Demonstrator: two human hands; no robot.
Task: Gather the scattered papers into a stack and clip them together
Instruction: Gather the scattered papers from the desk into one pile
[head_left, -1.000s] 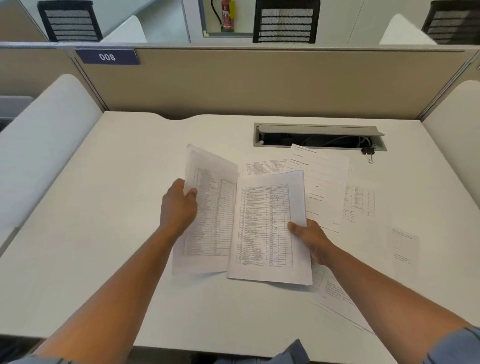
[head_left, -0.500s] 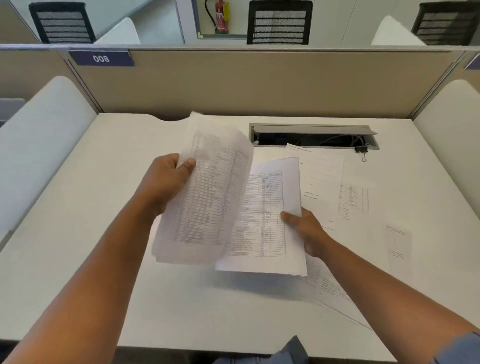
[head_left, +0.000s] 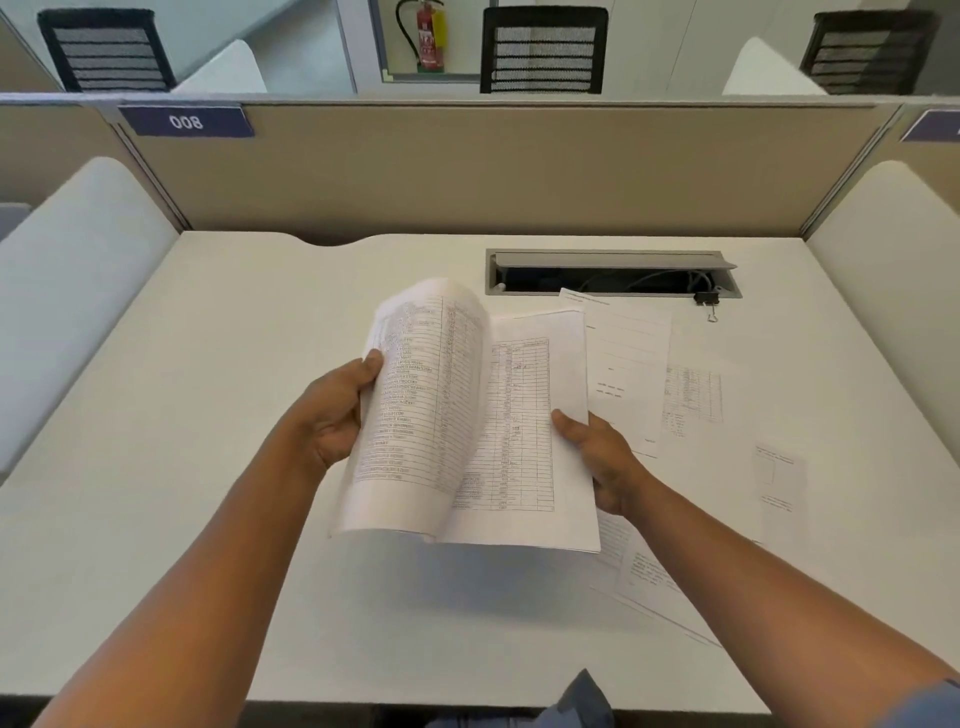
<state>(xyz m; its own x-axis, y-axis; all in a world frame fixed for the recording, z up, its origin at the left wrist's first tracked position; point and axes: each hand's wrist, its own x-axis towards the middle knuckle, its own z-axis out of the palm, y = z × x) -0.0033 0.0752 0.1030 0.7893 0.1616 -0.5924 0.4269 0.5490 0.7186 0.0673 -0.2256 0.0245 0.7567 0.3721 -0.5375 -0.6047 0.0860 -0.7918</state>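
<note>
My left hand (head_left: 337, 415) grips a printed table sheet (head_left: 421, 410) by its left edge; the sheet is lifted, curled and blurred, and overlaps a second table sheet (head_left: 540, 415). My right hand (head_left: 602, 457) holds that second sheet at its right edge, raised a little above the desk. Several more papers lie flat to the right: a form sheet (head_left: 628, 364), a faint table sheet (head_left: 693, 400), a small note (head_left: 779, 483) and a text sheet (head_left: 649, 571) under my right forearm. A black binder clip (head_left: 707, 301) lies by the cable tray.
The white desk (head_left: 182, 415) is bounded by a beige partition (head_left: 467, 171) at the back and white side panels. An open cable tray (head_left: 608, 275) sits in the desk behind the papers. Chairs and a fire extinguisher stand beyond the partition.
My left hand lifted its sheet off the desk and swung it right, over the sheet in my right hand. The right hand's sheet rose slightly; the other papers stayed put.
</note>
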